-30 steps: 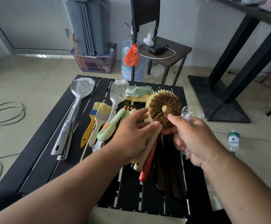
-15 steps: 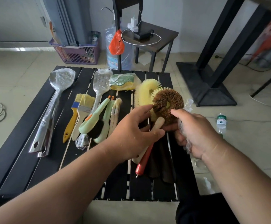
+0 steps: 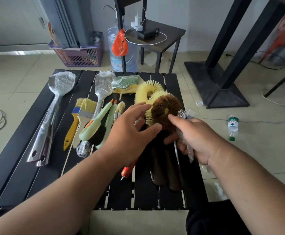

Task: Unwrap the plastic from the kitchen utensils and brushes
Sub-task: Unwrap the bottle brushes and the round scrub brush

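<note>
My left hand [image 3: 133, 131] hovers with fingers spread over the middle of the black slatted table [image 3: 19, 167], holding nothing. My right hand [image 3: 196, 138] grips a crumpled wad of clear plastic wrap [image 3: 183, 115], and its index finger touches the round brown brush [image 3: 163, 107]. That brush is bare and lies against a round yellow brush [image 3: 146, 89]. Still in plastic are a steel ladle [image 3: 60, 83], a slotted spatula [image 3: 104, 83] and a sponge [image 3: 127, 82]. Two paint brushes [image 3: 84, 109] and a green brush [image 3: 96, 124] lie to the left.
A red-handled tool [image 3: 127, 170] and dark wooden handles [image 3: 165, 168] lie under my hands. On the floor stand a small water bottle [image 3: 232, 126], a purple basket [image 3: 80, 55], a side table [image 3: 168, 35], a big water jug [image 3: 126, 56] and a black table base [image 3: 219, 85].
My left hand has let go of the brown brush's handle and opened. The brush has come down onto the table. My right hand still grips the plastic.
</note>
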